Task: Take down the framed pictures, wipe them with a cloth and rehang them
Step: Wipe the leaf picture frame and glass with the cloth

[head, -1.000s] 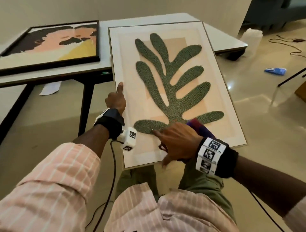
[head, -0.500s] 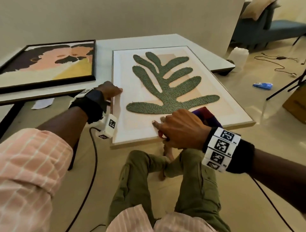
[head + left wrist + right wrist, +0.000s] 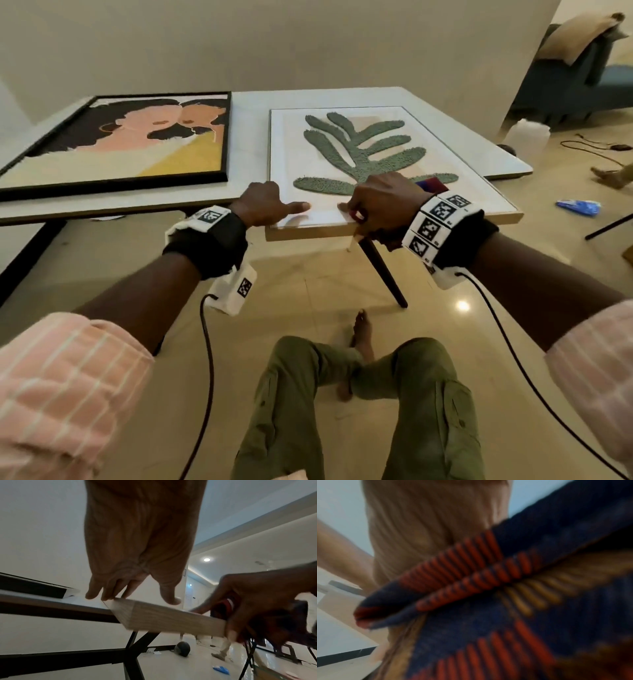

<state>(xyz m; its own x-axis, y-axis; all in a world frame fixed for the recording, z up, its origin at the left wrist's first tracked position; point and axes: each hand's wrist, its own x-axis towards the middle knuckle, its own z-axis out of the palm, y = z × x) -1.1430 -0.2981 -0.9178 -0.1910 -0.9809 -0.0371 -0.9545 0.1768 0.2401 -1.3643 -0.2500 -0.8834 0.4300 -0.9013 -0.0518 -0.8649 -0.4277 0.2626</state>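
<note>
The leaf picture (image 3: pixel 359 150) in its light wood frame (image 3: pixel 171 620) lies flat on the white table (image 3: pixel 466 137), with its near edge past the table's edge. My left hand (image 3: pixel 270 205) holds the near left corner, thumb on the glass and fingers down the side. My right hand (image 3: pixel 380 205) grips the near edge with a bunched blue, red and yellow cloth (image 3: pixel 431 185) in it. In the right wrist view the cloth (image 3: pixel 505 601) fills the frame. A black-framed portrait picture (image 3: pixel 130 137) lies flat to the left.
A dark table leg (image 3: pixel 383 270) slants down just under my right hand. My legs are below on the tiled floor. A white jug (image 3: pixel 527 137), a blue packet (image 3: pixel 579 207), cables and a blue sofa (image 3: pixel 582 78) are off to the right.
The leaf picture went from tilted up toward me to lying flat on the table. My left hand slid from the left side down to the near left corner.
</note>
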